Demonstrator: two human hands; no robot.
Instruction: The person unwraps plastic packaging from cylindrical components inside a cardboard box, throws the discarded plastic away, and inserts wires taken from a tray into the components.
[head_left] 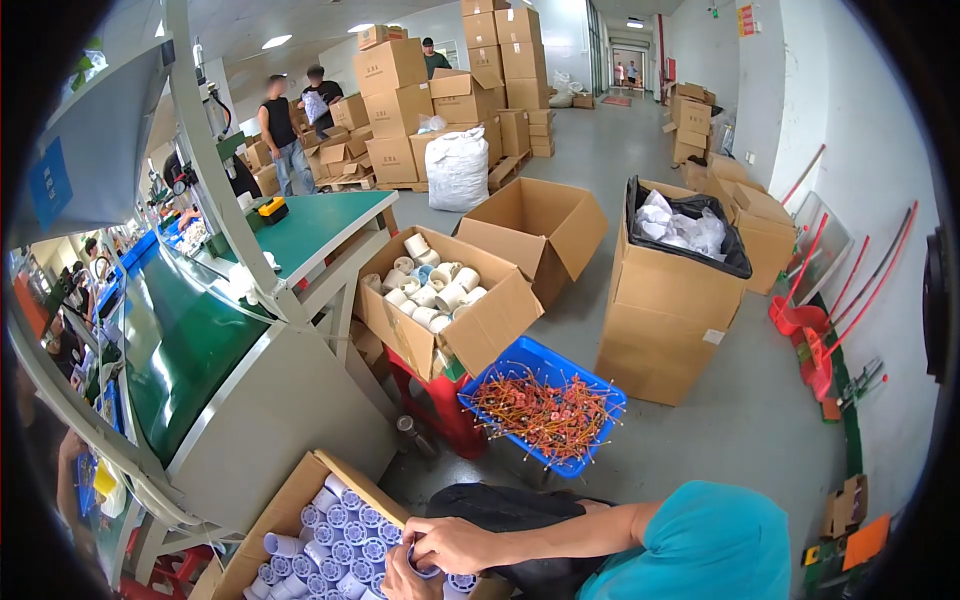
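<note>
At the bottom edge, my left hand (408,578) is wrapped round a pale lilac plastic cylinder (426,571), just over an open carton. My right hand (450,546) reaches in from the right with its fingers closed together at the top of that cylinder. Anything small between those fingers is hidden. Below and left of my hands, the carton (240,552) holds many upright lilac cylinders (343,551) with slotted round ends. Some of them lie tilted among the others.
A blue tray (523,352) of orange wires with small ends is beyond my knees. Behind it, an open carton (487,335) of white cylinders rests on a red stool (450,410). A lined waste carton (655,335) stands right, a green conveyor (190,365) left. Two people stand near stacked cartons.
</note>
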